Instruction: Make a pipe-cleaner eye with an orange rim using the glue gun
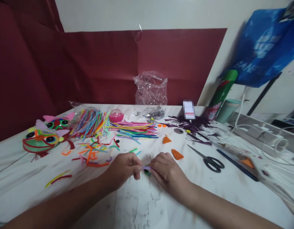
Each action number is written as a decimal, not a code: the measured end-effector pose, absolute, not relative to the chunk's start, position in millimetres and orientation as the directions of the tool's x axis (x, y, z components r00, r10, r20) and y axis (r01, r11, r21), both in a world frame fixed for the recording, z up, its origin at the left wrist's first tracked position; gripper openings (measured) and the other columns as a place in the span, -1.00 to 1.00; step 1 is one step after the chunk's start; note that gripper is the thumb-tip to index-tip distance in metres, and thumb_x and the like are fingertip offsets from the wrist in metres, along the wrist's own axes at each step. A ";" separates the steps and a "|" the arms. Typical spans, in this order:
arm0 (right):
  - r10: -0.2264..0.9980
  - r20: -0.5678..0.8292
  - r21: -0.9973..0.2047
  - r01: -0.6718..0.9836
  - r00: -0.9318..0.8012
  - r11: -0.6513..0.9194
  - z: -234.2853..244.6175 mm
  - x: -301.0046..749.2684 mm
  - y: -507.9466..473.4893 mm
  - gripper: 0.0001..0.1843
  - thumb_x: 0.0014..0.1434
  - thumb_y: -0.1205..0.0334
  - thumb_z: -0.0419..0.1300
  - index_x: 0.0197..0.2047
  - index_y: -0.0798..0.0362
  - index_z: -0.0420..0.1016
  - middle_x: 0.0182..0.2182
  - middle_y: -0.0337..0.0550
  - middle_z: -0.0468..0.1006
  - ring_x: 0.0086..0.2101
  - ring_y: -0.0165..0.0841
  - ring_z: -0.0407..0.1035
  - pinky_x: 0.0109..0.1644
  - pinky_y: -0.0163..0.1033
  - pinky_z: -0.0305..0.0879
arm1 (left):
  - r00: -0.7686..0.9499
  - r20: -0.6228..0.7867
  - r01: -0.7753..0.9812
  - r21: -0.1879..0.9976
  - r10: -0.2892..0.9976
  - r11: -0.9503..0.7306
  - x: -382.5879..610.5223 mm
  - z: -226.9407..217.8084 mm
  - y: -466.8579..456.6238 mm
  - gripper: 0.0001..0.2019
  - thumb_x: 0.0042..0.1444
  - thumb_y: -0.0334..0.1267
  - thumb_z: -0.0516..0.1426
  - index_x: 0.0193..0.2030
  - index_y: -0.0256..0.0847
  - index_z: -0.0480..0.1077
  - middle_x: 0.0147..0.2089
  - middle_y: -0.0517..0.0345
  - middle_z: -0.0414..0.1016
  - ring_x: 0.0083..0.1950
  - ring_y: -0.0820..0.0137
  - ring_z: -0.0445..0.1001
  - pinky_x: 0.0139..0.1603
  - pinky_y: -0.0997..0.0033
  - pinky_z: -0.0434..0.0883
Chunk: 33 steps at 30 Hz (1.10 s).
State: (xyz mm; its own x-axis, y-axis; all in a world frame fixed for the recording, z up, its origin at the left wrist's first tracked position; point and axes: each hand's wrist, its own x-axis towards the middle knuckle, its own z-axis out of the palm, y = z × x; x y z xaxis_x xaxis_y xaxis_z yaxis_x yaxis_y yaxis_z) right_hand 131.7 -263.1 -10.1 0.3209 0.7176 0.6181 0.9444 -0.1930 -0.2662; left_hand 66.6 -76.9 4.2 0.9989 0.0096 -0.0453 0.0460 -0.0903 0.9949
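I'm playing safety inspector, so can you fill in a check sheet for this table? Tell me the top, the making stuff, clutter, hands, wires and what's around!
Surface: white table, with faint grey marks.
Job's things: purple strip, held above the table.
Clutter: loose coloured stems, orange pieces, scissors.
Grip: left hand and right hand pinch the strip between them.
Cables: white cables at the right.
Surroundings: dark red sheet behind; blue bag at upper right.
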 end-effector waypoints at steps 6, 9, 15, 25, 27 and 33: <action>0.644 0.561 -0.532 0.823 0.519 -0.200 -9.5 129.3 -266.3 -0.78 0.22 0.40 0.06 -0.37 0.07 0.51 -0.47 -0.14 0.37 -0.38 -0.34 0.29 -0.35 -0.28 0.24 | 0.991 0.058 -0.043 0.992 0.124 -0.118 71.2 5.8 -72.7 -0.74 -0.23 -0.25 0.27 -0.35 -0.26 0.42 -0.46 0.21 0.45 -0.46 0.45 0.39 -0.42 0.47 0.29; 0.632 0.530 -0.614 0.770 0.565 -0.173 -14.3 128.1 -263.0 -0.76 0.21 0.38 0.06 -0.44 0.08 0.47 -0.49 -0.18 0.32 -0.42 -0.38 0.31 -0.42 -0.35 0.24 | 0.998 0.009 0.004 0.980 0.068 -0.199 71.0 3.5 -73.3 -0.80 -0.17 -0.17 0.24 -0.48 -0.27 0.42 -0.57 0.23 0.38 -0.49 0.45 0.32 -0.45 0.48 0.23; 0.643 0.541 -0.603 0.783 0.543 -0.153 -25.6 120.7 -248.7 -0.74 0.19 0.36 0.03 -0.53 0.07 0.32 -0.53 -0.22 0.30 -0.52 -0.43 0.28 -0.47 -0.36 0.22 | 0.999 0.030 -0.027 0.996 0.032 -0.081 71.5 -0.1 -91.2 -0.77 -0.11 -0.14 0.20 -0.56 -0.27 0.37 -0.59 0.25 0.27 -0.49 0.48 0.20 -0.43 0.47 0.15; 0.589 0.709 -0.355 0.918 0.388 -0.178 -1.6 129.9 -262.5 -0.84 0.24 0.37 0.05 -0.16 0.09 0.42 -0.29 -0.02 0.48 -0.26 -0.29 0.39 -0.23 -0.25 0.35 | 0.988 -0.017 -0.023 0.967 -0.153 -0.252 83.8 16.1 -85.3 -0.71 -0.08 -0.09 0.14 -0.63 -0.27 0.31 -0.58 0.23 0.28 -0.50 0.48 0.19 -0.43 0.48 0.13; 0.642 0.699 -0.284 0.946 0.315 -0.154 1.4 136.8 -265.3 -0.82 0.24 0.40 0.03 -0.18 0.07 0.44 -0.34 -0.05 0.50 -0.30 -0.29 0.38 -0.24 -0.23 0.34 | 0.978 -0.002 -0.073 0.931 -0.206 -0.357 87.4 19.2 -84.4 -0.73 -0.07 -0.12 0.13 -0.62 -0.27 0.33 -0.60 0.25 0.27 -0.51 0.48 0.19 -0.46 0.49 0.12; 0.598 0.569 -0.477 0.819 0.565 -0.319 -9.6 142.6 -265.9 -0.80 0.15 0.37 0.06 -0.47 0.07 0.42 -0.53 -0.15 0.43 -0.44 -0.32 0.31 -0.39 -0.27 0.25 | 0.988 0.052 -0.131 0.780 -0.146 -0.612 96.0 8.9 -77.1 -0.81 -0.04 -0.20 0.12 -0.54 -0.26 0.43 -0.62 0.30 0.25 -0.55 0.48 0.19 -0.55 0.53 0.08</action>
State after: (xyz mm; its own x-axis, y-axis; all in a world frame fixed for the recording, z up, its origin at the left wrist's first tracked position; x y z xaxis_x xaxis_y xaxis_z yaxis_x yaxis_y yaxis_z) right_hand 142.6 -265.9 -9.6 0.5647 0.5979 0.5688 0.8188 -0.3195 -0.4770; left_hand 96.0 -77.1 8.9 0.9880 -0.1456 0.0518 -0.1311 -0.6124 0.7796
